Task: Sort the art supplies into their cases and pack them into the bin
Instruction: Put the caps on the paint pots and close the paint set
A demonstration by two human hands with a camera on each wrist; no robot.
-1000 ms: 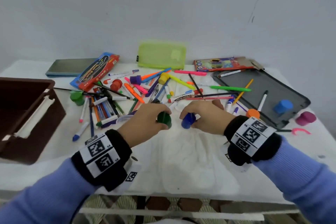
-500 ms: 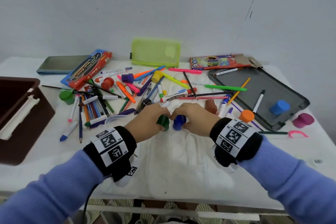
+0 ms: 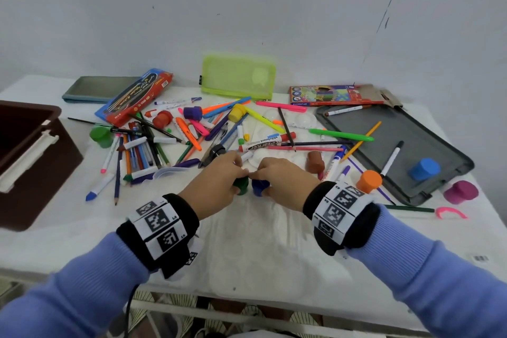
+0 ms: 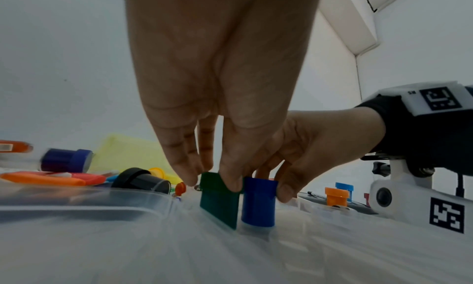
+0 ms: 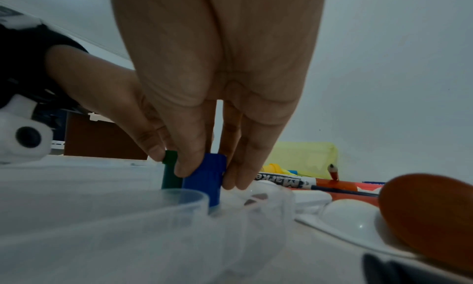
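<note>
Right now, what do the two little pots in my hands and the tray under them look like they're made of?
Dark green pot and blue pot: seemingly opaque moulded plastic, smooth and matte, with even colour and crisp rims. Clear tray: likely thin, glossy, see-through plastic with formed round wells.

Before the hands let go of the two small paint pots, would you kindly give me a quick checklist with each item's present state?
1. Left hand pinches the green pot: ok.
2. Right hand pinches the blue pot: ok.
3. Both pots upright, side by side: ok.
4. Pots seated in the clear tray: cannot tell.
5. Lids tight: cannot tell.
6. Brown bin open on the left: ok.
</note>
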